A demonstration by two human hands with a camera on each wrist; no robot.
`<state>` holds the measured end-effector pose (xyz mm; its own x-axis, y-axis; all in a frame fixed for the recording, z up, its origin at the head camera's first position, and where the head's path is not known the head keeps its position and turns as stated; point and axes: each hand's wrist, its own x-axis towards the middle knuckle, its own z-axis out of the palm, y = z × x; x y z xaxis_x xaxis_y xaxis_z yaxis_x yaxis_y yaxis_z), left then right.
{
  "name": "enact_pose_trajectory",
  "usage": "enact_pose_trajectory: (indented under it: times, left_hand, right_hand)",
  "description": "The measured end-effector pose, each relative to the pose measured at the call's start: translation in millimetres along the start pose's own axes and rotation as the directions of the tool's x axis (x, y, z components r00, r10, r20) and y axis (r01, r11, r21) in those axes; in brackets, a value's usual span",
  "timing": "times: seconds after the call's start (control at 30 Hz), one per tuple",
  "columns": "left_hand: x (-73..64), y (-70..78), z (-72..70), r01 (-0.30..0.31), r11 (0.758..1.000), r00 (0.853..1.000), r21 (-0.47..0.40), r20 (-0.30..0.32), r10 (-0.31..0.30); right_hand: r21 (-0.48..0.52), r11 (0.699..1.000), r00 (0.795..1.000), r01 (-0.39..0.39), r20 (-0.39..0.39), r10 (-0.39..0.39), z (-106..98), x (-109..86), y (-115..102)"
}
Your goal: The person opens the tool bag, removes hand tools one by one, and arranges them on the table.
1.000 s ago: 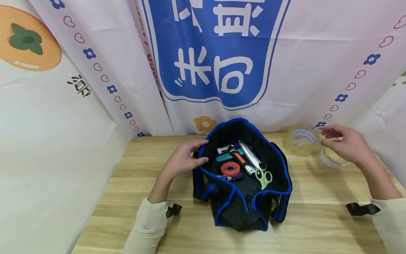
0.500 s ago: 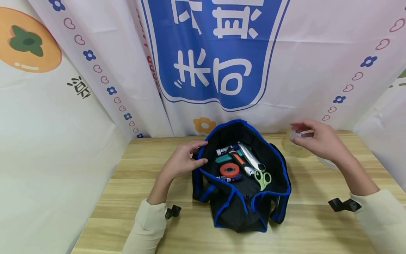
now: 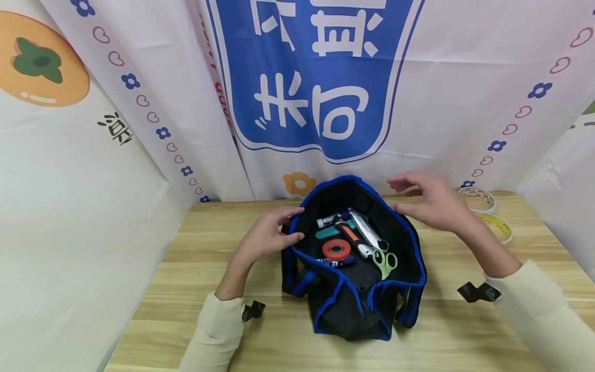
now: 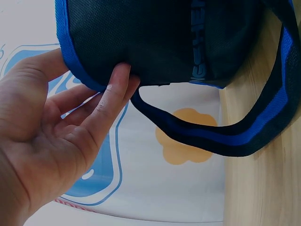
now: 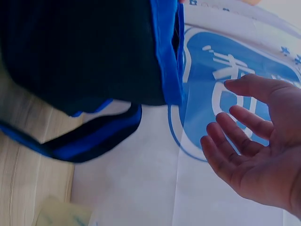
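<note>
A black tool bag (image 3: 355, 318) with blue trim stands open-mouthed on the table. My left hand (image 3: 268, 235) holds its left rim, thumb and fingers on either side of the blue edging (image 4: 70, 56). Inside lie green scissors (image 3: 385, 263), a red ring-shaped roll (image 3: 337, 249), an orange-and-black handled tool (image 3: 352, 237), a silver tool with a toothed edge (image 3: 369, 231), a teal strip-like item (image 3: 327, 232) and blue-labelled tubes (image 3: 328, 221). Beside the right rim, my right hand (image 3: 437, 201) hovers with loosely bent fingers and nothing in them.
Two thin tape rolls (image 3: 483, 211) sit at the table's back right. A wide clear tape roll (image 5: 61, 213) shows in the right wrist view; the hand hides it in the head view. Bag straps (image 3: 411, 305) hang at both sides. A printed curtain (image 3: 274, 175) rises behind the table.
My right hand has moved left from above the tape rolls to the bag's right rim, empty throughout. My left hand has stayed on the left rim.
</note>
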<state>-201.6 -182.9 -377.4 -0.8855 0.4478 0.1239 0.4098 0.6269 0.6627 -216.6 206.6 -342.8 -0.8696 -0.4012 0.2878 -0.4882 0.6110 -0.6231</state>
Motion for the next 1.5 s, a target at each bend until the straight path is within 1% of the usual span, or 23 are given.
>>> enact_pose_trajectory:
  times: [0.1,0.2,0.4,0.5,0.7,0.77,0.9,1.0,1.2,1.3,1.43,1.5]
  left_hand:
    - [-0.3,0.2,-0.6,-0.003,1.0,1.0,0.005,-0.001,0.003]
    - [-0.5,0.0,-0.9,-0.005,1.0,1.0,0.01,-0.001,0.005]
    - [-1.6,-0.5,-1.7,-0.007,1.0,1.0,0.015,-0.006,0.007]
    - [-1.7,-1.0,-1.8,-0.009,1.0,1.0,0.014,-0.009,0.009]
    - [-0.8,-0.8,-1.8,-0.021,1.0,1.0,0.023,-0.011,0.021]
    - [-0.2,-0.3,-2.0,-0.023,0.999,1.0,0.026,-0.011,0.023]
    - [0.7,0.3,-2.0,-0.022,0.999,1.0,0.027,-0.009,0.022]
    - [0.9,0.2,-1.6,-0.021,0.999,1.0,0.029,-0.007,0.021]
    - [1.0,-0.2,-0.7,-0.022,0.999,1.0,0.034,-0.006,0.022]
    - [0.5,-0.2,-0.4,-0.018,0.999,1.0,0.029,-0.003,0.018]
    - [-0.4,-0.4,-0.2,-0.014,1.0,1.0,0.026,0.0,0.014]
    - [-0.6,-0.5,0.0,-0.014,1.0,1.0,0.027,0.0,0.014]
  right_hand:
    - [0.022,1.0,0.999,-0.004,0.032,0.003,6,4.3,-6]
    - [0.041,0.999,0.998,0.026,0.063,-0.028,13,8.9,-11]
    - [0.016,0.995,0.986,0.098,0.131,-0.099,34,20.3,-16]
    - [0.007,0.994,0.978,0.11,0.175,-0.109,46,27.1,-17]
    - [0.061,0.991,0.955,0.119,0.268,-0.131,66,37.2,-17]
    - [0.087,0.988,0.944,0.129,0.295,-0.149,71,39.6,-16]
    - [0.108,0.982,0.918,0.152,0.354,-0.181,82,43.5,-12]
    - [0.089,0.983,0.901,0.158,0.394,-0.181,92,44.8,-9]
    - [0.052,0.986,0.876,0.156,0.454,-0.162,110,44.8,-4]
    - [0.05,0.984,0.862,0.17,0.477,-0.173,117,43.3,-2]
    - [0.036,0.977,0.851,0.211,0.485,-0.202,124,41.1,1]
    - [0.03,0.976,0.849,0.217,0.487,-0.203,127,39.8,2]
